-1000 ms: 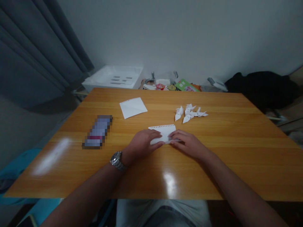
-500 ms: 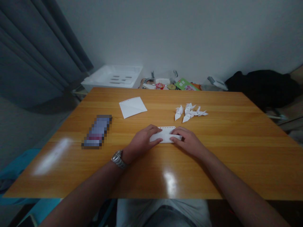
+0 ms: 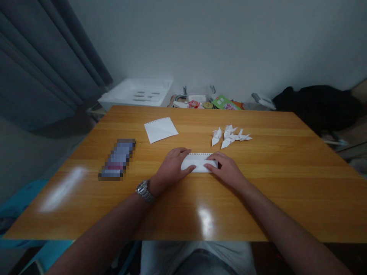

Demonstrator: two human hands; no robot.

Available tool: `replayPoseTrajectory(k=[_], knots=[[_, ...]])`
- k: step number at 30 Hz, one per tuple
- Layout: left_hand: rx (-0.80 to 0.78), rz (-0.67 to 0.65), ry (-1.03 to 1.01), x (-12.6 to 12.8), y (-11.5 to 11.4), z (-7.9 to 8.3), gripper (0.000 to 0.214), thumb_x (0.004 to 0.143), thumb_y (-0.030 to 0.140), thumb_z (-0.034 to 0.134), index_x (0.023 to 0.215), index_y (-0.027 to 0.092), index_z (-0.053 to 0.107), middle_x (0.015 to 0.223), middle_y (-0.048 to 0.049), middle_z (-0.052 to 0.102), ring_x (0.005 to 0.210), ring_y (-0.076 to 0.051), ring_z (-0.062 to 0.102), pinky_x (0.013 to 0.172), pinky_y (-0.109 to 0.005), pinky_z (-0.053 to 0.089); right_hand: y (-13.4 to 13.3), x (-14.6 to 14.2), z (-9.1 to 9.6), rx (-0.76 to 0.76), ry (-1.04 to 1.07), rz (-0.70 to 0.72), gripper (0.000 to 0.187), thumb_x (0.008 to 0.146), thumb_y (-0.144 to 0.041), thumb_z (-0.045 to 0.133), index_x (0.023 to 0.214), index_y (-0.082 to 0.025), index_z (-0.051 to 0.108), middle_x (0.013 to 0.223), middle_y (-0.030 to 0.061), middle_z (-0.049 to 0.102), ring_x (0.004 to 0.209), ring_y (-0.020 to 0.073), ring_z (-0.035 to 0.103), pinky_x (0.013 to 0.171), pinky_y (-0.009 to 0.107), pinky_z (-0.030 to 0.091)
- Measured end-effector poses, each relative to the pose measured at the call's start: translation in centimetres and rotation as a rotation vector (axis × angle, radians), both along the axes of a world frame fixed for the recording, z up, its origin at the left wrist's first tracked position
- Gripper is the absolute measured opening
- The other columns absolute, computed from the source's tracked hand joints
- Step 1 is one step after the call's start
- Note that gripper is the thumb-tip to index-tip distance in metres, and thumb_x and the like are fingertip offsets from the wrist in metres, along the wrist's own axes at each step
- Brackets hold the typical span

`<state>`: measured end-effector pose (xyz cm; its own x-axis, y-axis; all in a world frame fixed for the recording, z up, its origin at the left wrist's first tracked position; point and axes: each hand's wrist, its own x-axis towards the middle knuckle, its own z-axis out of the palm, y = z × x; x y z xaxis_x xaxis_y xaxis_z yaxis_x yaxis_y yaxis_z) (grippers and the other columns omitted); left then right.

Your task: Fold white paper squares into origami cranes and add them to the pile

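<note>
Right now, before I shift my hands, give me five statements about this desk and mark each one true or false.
1. The left hand and right hand both touch the folded paper. True.
2. A watch is on the right wrist. False: the metal-band watch is on the left wrist.
3. The origami cranes lie right of the loose sheet. True.
4. The phone lies right of both hands. False: the phone lies left of them.
5. The folded paper's holes line its far edge. True.

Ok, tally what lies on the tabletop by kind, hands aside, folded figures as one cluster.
Loose sheet: 1
Folded sheet touched by left hand and right hand: 1
Cluster of folded paper figures: 1
Phone-like item, pixelated: 1
Total: 4
</note>
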<state>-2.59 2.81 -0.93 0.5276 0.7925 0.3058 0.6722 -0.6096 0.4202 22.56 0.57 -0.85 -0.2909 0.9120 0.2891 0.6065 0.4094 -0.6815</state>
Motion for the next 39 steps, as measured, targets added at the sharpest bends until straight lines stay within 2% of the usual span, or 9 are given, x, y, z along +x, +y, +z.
replayPoseTrajectory(k=[8,14,19,24,31,35,39], knots=[[-0.027,-0.028,-0.020,0.0,0.1,-0.5,0.058,0.093,0.045,0.067,0.141,0.014,0.054,0.125,-0.0150,0.056,0.114,-0.030,0.054,0.105,-0.047,0.048,-0.1,0.1,-0.2,0.093,-0.008,0.027,0.014,0.091,-0.027,0.071,0.104,-0.021,0.071,0.102,0.0078,0.070,0.098,0.0244,0.065,0.089,0.040,0.052],[-0.072,-0.085,-0.121,0.2,-0.1,-0.1,0.051,0.094,0.037,0.067,0.139,0.019,0.054,0.125,-0.0121,0.053,0.115,-0.027,0.055,0.106,-0.045,0.049,0.0,0.3,-0.7,0.178,-0.117,-0.028,0.041,0.091,-0.034,0.070,0.130,-0.022,0.065,0.121,0.0131,0.062,0.115,0.0309,0.058,0.103,0.051,0.048],[-0.161,-0.110,-0.226,0.3,-0.3,0.0,0.046,0.094,0.030,0.067,0.137,0.023,0.056,0.127,-0.0101,0.049,0.118,-0.024,0.055,0.109,-0.042,0.048,0.1,0.3,-1.0,0.124,-0.151,-0.035,0.051,0.092,-0.039,0.067,0.140,-0.022,0.060,0.127,0.0145,0.061,0.119,0.0326,0.056,0.106,0.053,0.047],[-0.177,-0.075,-0.323,0.5,-0.2,-0.2,0.046,0.089,0.024,0.072,0.134,0.022,0.059,0.124,-0.0099,0.053,0.120,-0.025,0.055,0.111,-0.044,0.047,-0.1,0.3,-0.7,0.096,-0.144,-0.021,0.049,0.095,-0.040,0.063,0.140,-0.023,0.058,0.128,0.0134,0.064,0.120,0.0319,0.056,0.107,0.053,0.045],[-0.317,-0.023,-0.382,0.6,-0.4,0.7,0.030,0.091,0.024,0.067,0.121,0.021,0.067,0.116,-0.0061,0.069,0.110,-0.023,0.064,0.102,-0.039,0.051,-0.2,0.3,-0.5,0.068,-0.059,-0.019,0.043,0.094,-0.037,0.064,0.135,-0.024,0.061,0.131,0.0126,0.064,0.124,0.0308,0.056,0.109,0.052,0.044],[-0.389,0.021,-0.425,0.6,-0.6,1.0,0.028,0.092,0.028,0.066,0.119,0.021,0.068,0.116,-0.0054,0.072,0.107,-0.022,0.067,0.095,-0.035,0.053,-0.1,0.3,-0.3,0.021,0.012,-0.032,0.037,0.092,-0.036,0.066,0.126,-0.024,0.064,0.122,0.0109,0.068,0.113,0.0288,0.063,0.099,0.048,0.050],[-0.402,0.023,-0.406,0.6,-0.6,1.1,0.028,0.092,0.030,0.065,0.118,0.021,0.069,0.118,-0.0054,0.072,0.108,-0.023,0.067,0.095,-0.036,0.053,-0.2,0.2,0.1,-0.039,0.063,-0.023,0.025,0.090,-0.035,0.068,0.111,-0.022,0.068,0.108,0.0081,0.071,0.097,0.0246,0.066,0.086,0.039,0.053]])
